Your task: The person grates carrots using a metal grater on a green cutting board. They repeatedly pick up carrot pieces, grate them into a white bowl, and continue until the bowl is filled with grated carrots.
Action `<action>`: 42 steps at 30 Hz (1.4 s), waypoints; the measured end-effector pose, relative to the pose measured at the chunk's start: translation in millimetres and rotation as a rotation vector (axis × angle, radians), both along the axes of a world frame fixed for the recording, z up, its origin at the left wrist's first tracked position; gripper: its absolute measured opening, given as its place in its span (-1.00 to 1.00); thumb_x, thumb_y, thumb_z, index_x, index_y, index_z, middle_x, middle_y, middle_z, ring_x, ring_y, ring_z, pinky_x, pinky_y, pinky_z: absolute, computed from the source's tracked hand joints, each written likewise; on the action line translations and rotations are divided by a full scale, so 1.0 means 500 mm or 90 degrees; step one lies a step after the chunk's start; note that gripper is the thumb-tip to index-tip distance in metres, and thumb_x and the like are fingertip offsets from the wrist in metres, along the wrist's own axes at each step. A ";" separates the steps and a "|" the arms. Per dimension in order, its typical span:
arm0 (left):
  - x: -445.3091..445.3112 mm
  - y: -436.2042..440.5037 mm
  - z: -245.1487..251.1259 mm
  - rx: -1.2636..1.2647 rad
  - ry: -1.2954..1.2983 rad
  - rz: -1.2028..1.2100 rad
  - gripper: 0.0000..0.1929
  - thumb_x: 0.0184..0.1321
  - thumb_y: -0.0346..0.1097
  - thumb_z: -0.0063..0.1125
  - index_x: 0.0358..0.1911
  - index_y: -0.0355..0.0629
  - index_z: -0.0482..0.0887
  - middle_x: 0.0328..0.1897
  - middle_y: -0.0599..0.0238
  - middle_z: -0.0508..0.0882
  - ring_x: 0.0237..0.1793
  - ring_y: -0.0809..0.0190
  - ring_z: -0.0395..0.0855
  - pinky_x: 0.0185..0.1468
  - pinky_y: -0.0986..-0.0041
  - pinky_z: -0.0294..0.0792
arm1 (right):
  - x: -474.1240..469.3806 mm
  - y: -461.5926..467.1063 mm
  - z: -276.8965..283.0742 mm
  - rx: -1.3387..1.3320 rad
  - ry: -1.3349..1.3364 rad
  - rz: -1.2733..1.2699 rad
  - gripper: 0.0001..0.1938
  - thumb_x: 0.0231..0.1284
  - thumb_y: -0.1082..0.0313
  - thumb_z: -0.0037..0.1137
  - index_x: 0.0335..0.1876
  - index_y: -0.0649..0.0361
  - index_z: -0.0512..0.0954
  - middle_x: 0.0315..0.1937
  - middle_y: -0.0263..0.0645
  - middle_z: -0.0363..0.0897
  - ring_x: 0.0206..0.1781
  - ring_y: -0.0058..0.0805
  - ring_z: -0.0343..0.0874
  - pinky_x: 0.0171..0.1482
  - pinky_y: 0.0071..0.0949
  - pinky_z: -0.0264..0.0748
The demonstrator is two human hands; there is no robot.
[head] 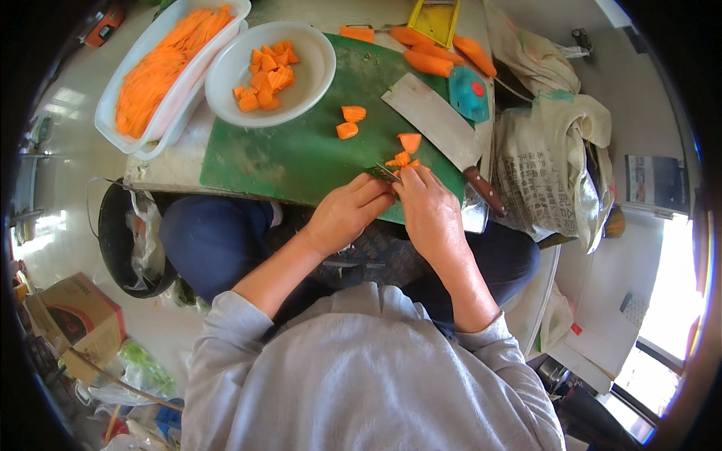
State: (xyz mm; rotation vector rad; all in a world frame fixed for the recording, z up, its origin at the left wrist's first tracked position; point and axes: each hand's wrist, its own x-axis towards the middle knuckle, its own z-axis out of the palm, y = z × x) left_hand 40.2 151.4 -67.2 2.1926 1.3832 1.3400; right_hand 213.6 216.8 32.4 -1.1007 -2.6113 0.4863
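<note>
My left hand (351, 213) is at the front edge of a green cutting board (271, 158), its fingers closed around a small thin metal blade (388, 172). Close beside it, my right hand (430, 206) presses its fingertips on a cut carrot piece (401, 159), partly hidden under the fingers. Just beyond lies a carrot chunk (409, 142). Two ridged carrot pieces (351, 123) rest mid-board. A cleaver (431, 115) with a brown wooden handle lies at the right, its handle past the board's edge. Ridged carrot chunks (273, 76) sit in a white bowl (225, 96) at the board's far left.
A white tub (107, 107) of carrot strips stands at the left. Peeled carrots (428, 63), a yellow grater-like frame (433, 21) and a blue-green plastic piece (468, 93) lie at far right. Woven sacks (530, 169) stand right; a black bucket (115, 242) is on the floor left.
</note>
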 end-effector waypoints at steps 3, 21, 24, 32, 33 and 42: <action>-0.001 0.000 -0.003 -0.007 0.006 -0.005 -0.67 0.21 -0.43 0.28 0.07 -0.19 0.77 0.20 0.27 0.73 0.17 -0.02 0.72 0.08 0.24 0.69 | -0.001 0.001 -0.006 0.036 0.017 -0.038 -0.90 0.49 0.43 0.21 -0.08 0.22 0.51 -0.14 -0.06 0.64 0.03 0.07 0.73 -0.03 0.00 0.67; -0.008 -0.007 -0.012 0.028 0.037 -0.021 -0.65 0.15 -0.43 0.33 0.06 -0.20 0.78 0.17 0.21 0.72 0.16 -0.04 0.73 0.08 0.22 0.69 | -0.004 -0.007 0.005 -0.009 0.004 -0.032 -0.89 0.54 0.41 0.21 -0.05 0.23 0.51 -0.15 -0.03 0.63 -0.01 0.11 0.72 -0.03 0.03 0.66; -0.005 -0.013 -0.013 0.020 0.027 -0.024 -0.64 0.13 -0.45 0.35 0.05 -0.21 0.78 0.15 0.21 0.73 0.15 -0.05 0.74 0.08 0.21 0.69 | -0.008 -0.012 0.004 -0.010 0.012 -0.012 -0.88 0.54 0.40 0.21 -0.05 0.23 0.51 -0.15 -0.02 0.64 -0.01 0.12 0.72 -0.03 0.02 0.66; -0.006 -0.010 -0.014 0.027 0.039 -0.027 -0.64 0.13 -0.43 0.35 0.05 -0.21 0.79 0.12 0.21 0.72 0.12 -0.03 0.73 0.06 0.22 0.68 | -0.001 -0.013 0.013 -0.014 0.063 -0.022 -0.85 0.56 0.41 0.23 -0.07 0.28 0.49 -0.12 0.07 0.62 -0.04 0.27 0.66 -0.06 0.11 0.57; -0.006 -0.011 -0.013 0.026 0.033 -0.027 -0.64 0.12 -0.43 0.35 0.04 -0.21 0.79 0.11 0.21 0.72 0.11 -0.03 0.73 0.06 0.22 0.68 | 0.000 -0.015 0.012 -0.040 0.032 -0.022 -0.86 0.56 0.41 0.22 -0.08 0.27 0.48 -0.13 0.04 0.63 -0.04 0.22 0.68 -0.05 0.08 0.60; -0.010 -0.010 -0.009 0.044 0.045 -0.025 -0.64 0.11 -0.45 0.36 0.04 -0.20 0.79 0.09 0.22 0.72 0.06 0.00 0.75 0.03 0.24 0.68 | 0.000 -0.008 0.001 -0.044 0.021 -0.049 -0.86 0.56 0.39 0.22 -0.09 0.25 0.49 -0.15 -0.01 0.64 -0.03 0.15 0.71 -0.06 0.05 0.64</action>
